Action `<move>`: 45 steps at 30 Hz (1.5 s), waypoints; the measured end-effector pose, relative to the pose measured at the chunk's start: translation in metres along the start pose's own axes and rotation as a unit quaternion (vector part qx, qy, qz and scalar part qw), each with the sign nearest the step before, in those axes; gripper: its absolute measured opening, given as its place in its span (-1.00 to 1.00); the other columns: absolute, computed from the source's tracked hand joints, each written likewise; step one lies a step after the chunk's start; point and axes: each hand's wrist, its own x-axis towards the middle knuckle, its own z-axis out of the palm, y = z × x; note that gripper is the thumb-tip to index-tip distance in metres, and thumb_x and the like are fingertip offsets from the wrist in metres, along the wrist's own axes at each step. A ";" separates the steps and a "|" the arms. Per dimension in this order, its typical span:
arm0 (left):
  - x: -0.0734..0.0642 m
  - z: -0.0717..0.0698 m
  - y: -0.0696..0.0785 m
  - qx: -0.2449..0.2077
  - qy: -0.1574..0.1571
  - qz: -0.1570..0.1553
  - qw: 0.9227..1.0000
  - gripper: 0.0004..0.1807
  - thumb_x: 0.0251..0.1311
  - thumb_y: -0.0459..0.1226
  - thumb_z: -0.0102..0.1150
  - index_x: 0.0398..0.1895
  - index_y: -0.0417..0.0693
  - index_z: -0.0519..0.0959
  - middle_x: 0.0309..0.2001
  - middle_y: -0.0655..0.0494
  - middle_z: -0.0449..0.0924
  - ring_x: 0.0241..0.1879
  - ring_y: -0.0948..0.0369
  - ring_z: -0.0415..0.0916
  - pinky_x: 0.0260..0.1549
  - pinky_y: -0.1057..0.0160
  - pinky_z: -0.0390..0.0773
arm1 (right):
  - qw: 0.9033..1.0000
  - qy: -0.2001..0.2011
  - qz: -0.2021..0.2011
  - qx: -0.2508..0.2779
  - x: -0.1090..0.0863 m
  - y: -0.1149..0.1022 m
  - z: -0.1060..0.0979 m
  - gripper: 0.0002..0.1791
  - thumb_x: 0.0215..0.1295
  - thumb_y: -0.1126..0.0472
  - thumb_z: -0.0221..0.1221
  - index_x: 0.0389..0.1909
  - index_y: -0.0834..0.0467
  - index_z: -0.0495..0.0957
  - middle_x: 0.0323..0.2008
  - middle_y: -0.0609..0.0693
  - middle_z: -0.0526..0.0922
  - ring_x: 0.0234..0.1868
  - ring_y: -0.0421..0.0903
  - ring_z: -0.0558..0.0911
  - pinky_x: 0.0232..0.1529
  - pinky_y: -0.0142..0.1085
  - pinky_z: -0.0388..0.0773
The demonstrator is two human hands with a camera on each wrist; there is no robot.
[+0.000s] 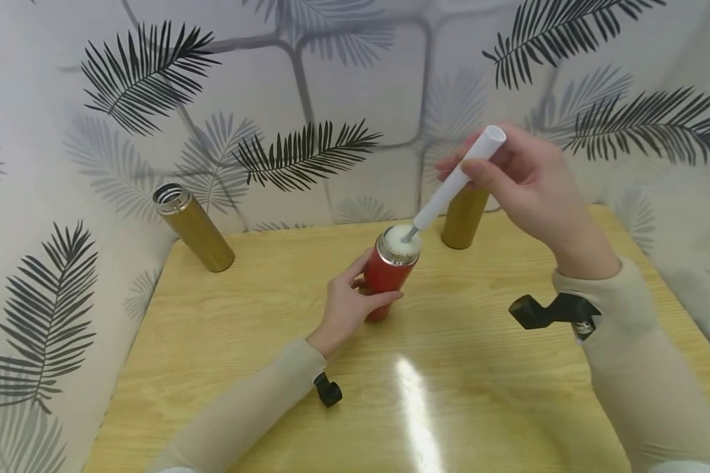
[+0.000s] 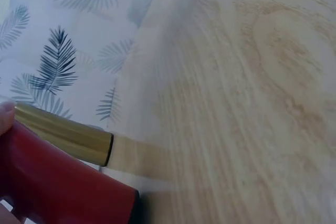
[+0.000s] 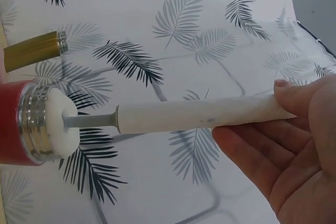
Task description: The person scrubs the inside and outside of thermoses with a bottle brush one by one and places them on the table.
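Observation:
Near the table's middle, my left hand (image 1: 350,299) grips a red vacuum flask (image 1: 384,277) around its side, with the flask tilted slightly. The flask has no lid, and a white sponge head (image 1: 398,244) fills its steel mouth. From that sponge a bottle brush with a white handle (image 1: 449,190) slants up to the right. My right hand (image 1: 532,184) pinches the handle near its upper end between thumb and fingers. In the right wrist view, the sponge (image 3: 62,124) sits in the mouth, partly hidden inside, with the grey stem (image 3: 94,121) showing.
A lidless gold flask (image 1: 198,230) stands at the table's back left. Another gold flask (image 1: 465,217) stands at the back right, its top hidden behind my right hand. Leaf-patterned wall covering (image 1: 355,85) rises behind the wooden table (image 1: 242,341).

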 end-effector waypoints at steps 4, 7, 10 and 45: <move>0.001 -0.007 0.005 0.021 0.010 0.010 1.000 -0.13 -0.03 -0.28 0.68 0.42 0.28 0.53 0.23 0.17 0.65 0.08 0.08 0.60 0.03 0.05 0.64 | 1.000 0.003 0.005 0.023 -0.005 0.004 -0.006 -0.80 0.49 0.43 0.18 -0.09 0.56 0.49 -0.17 0.13 0.81 -0.14 -0.09 0.79 -0.14 -0.33 0.72; 0.004 -0.012 0.008 0.046 0.016 0.028 0.998 -0.12 -0.04 -0.26 0.69 0.43 0.26 0.53 0.23 0.16 0.66 0.11 0.11 0.59 0.08 0.05 0.62 | 0.999 -0.007 0.006 0.033 -0.007 0.006 -0.009 -0.76 0.50 0.40 0.17 -0.07 0.57 0.45 -0.16 0.13 0.80 -0.12 -0.08 0.78 -0.11 -0.31 0.73; 0.008 -0.015 0.009 0.064 0.015 0.044 0.997 -0.12 -0.04 -0.26 0.69 0.44 0.23 0.52 0.25 0.14 0.65 0.17 0.11 0.58 0.16 0.02 0.60 | 1.000 -0.010 0.010 0.021 -0.010 0.007 -0.010 -0.76 0.52 0.38 0.17 -0.05 0.55 0.45 -0.14 0.13 0.79 -0.10 -0.08 0.78 -0.09 -0.31 0.72; 0.013 -0.035 0.013 0.139 0.000 0.033 0.990 -0.11 -0.04 -0.26 0.68 0.45 0.14 0.51 0.29 0.02 0.61 0.26 -0.01 0.51 0.24 -0.05 0.54 | 0.995 0.033 0.004 0.098 -0.045 0.045 -0.007 -0.76 0.50 0.45 0.14 -0.06 0.61 0.40 -0.08 0.15 0.74 0.02 -0.03 0.77 -0.01 -0.32 0.70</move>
